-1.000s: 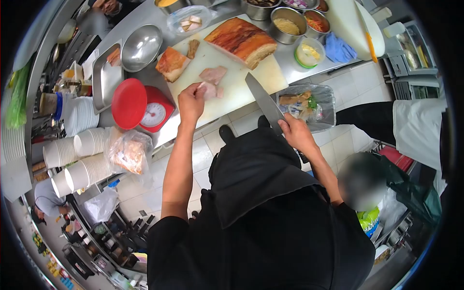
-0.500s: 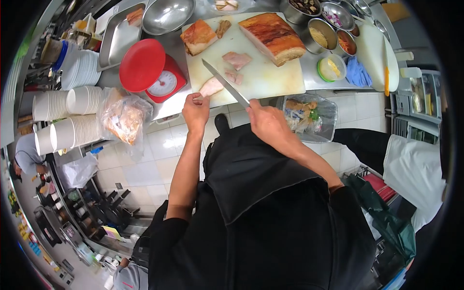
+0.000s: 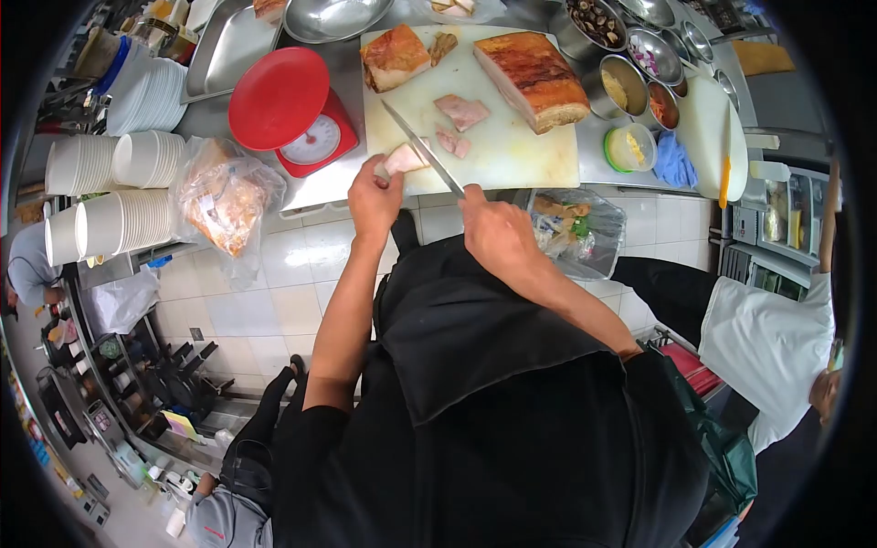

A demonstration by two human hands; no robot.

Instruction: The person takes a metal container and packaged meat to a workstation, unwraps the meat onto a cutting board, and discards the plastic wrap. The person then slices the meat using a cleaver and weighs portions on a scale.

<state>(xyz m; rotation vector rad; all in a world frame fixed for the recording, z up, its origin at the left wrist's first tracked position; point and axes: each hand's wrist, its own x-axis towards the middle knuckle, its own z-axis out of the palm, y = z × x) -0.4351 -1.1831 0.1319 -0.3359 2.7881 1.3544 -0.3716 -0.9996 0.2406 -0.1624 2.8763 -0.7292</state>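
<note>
My right hand (image 3: pixel 496 236) is wrapped round the handle of a long knife (image 3: pixel 422 149), whose blade points up and left over the white cutting board (image 3: pixel 539 163). My left hand (image 3: pixel 375 196) pinches the left end of a pale meat piece (image 3: pixel 405 159) near the board's front edge, and the blade lies close to that piece's right side. Small meat slices (image 3: pixel 462 111) rest farther up the board. Behind them sit a large browned slab (image 3: pixel 533 79) on the right and a smaller browned chunk (image 3: pixel 395 57) on the left.
A red scale (image 3: pixel 280 99) stands left of the board, beside bagged meat (image 3: pixel 225 201) and stacked bowls (image 3: pixel 123 222). Metal containers (image 3: pixel 614 87), a blue cloth (image 3: pixel 674 161) and an orange-handled knife (image 3: pixel 725 167) are on the right. A bin (image 3: pixel 579 233) is below. Co-workers (image 3: pixel 767 338) stand at right and lower left.
The view has shifted, so the board and scale appear slightly farther right. The co-worker at right now shows an arm and a hand. Both my hands keep their holds.
</note>
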